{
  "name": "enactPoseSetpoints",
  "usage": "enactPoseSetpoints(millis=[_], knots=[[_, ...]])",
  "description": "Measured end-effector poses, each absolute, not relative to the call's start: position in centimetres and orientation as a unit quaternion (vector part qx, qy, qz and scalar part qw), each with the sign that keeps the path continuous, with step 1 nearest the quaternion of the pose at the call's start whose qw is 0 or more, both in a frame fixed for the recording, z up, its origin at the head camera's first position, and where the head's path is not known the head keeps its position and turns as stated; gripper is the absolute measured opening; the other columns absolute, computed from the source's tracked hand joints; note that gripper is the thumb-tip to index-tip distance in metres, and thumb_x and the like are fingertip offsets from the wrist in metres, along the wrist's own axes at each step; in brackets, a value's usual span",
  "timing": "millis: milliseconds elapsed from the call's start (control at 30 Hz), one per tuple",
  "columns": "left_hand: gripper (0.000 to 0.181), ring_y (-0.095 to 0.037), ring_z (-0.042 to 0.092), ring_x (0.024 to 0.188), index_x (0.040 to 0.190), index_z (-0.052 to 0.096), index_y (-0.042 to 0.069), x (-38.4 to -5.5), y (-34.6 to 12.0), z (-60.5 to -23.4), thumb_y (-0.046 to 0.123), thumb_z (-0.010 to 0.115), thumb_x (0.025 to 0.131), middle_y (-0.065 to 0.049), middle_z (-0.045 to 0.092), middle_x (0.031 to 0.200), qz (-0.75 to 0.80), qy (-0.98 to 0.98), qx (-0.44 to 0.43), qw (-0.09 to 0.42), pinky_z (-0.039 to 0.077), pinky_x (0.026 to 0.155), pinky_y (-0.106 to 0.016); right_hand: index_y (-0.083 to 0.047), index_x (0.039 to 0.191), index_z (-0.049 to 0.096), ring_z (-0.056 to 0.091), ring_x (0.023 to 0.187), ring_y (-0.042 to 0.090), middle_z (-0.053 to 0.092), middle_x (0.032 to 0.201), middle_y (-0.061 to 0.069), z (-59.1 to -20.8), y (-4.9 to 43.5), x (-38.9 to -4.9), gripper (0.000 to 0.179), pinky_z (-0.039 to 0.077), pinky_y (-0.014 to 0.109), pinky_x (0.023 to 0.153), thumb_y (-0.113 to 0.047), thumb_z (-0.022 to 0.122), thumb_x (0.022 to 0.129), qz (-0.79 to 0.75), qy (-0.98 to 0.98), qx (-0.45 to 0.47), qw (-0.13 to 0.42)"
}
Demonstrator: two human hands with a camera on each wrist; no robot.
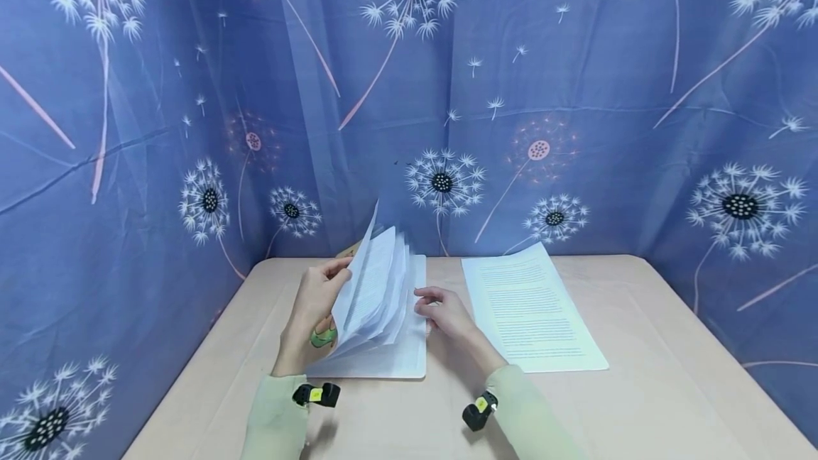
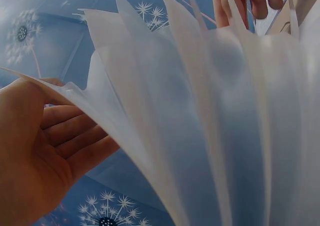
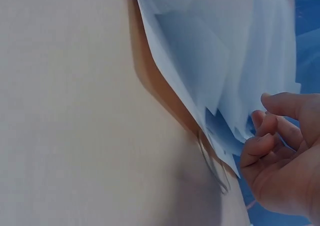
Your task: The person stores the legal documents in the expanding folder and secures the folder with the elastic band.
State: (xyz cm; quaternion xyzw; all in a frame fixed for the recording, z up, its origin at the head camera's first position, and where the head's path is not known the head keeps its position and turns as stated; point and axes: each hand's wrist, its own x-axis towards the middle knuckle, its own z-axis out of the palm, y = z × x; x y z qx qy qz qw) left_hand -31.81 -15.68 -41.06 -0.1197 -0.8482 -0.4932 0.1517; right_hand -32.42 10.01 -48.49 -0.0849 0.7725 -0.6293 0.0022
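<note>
- Leafing through pockets, as judged: your step in hand, with the clear-pocket folder (image 1: 381, 304) part-open, leaves fanned, left of centre on the worktop (image 1: 639, 403).
- Left hand (image 1: 316, 297): your grip, clamped on the folder's lifted outer leaf, at the left.
- Right hand (image 1: 447, 312): at the folder's right side, fingers loosely curled, thumb slightly apart from them, holding nothing; whether it touches the leaves, cannot tell.
- Printed paper (image 1: 533, 311): loose on the worktop, right of the folder and apart from it.
- Next move, as judged: calls for you to separate one pocket with the right fingertips, left hand steadying the leaves.
</note>
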Motion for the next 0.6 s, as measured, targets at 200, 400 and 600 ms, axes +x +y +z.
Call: enactPoseSetpoints(millis=[200, 400, 600], knots=[[0.033, -0.012, 0.06, 0.076, 0.127, 0.069, 0.01, -31.8, -15.8, -41.1, 0.02, 0.056, 0.098, -0.009, 0.071, 0.12, -0.49, -0.849, -0.124, 0.155, 0.049, 0.077, -0.03, 0.005, 0.125, 0.064, 0.04, 0.054, 0.006, 0.063, 0.096, 0.011, -48.2, 12.3, -31.8, 0.037, 0.033, 0.018, 0.047, -0.004, 0.063, 0.089, -0.632, 0.772, -0.065, -0.008], [0.034, -0.013, 0.045, 0.056, 0.128, 0.068, 0.011, -31.6, -15.8, -41.1, 0.021, 0.055, 0.099, -0.011, 0.071, 0.119, -0.489, -0.849, -0.129, 0.156, 0.045, 0.072, -0.03, 0.002, 0.124, 0.066, 0.039, 0.053, 0.005, 0.062, 0.094, 0.006, -47.8, 14.6, -31.3, 0.034, 0.032, 0.019, 0.046, -0.006, 0.063, 0.091, -0.625, 0.779, -0.048, -0.017], [0.034, -0.017, 0.048, 0.062, 0.128, 0.068, 0.011, -31.5, -15.6, -41.1, 0.021, 0.055, 0.099, -0.011, 0.071, 0.121, -0.492, -0.848, -0.127, 0.15, 0.045, 0.072, -0.03, -0.001, 0.126, 0.065, 0.043, 0.056, 0.009, 0.061, 0.1, 0.007, -47.5, 17.0, -30.8, 0.035, 0.034, 0.02, 0.047, -0.012, 0.064, 0.093, -0.604, 0.796, -0.036, -0.009]])
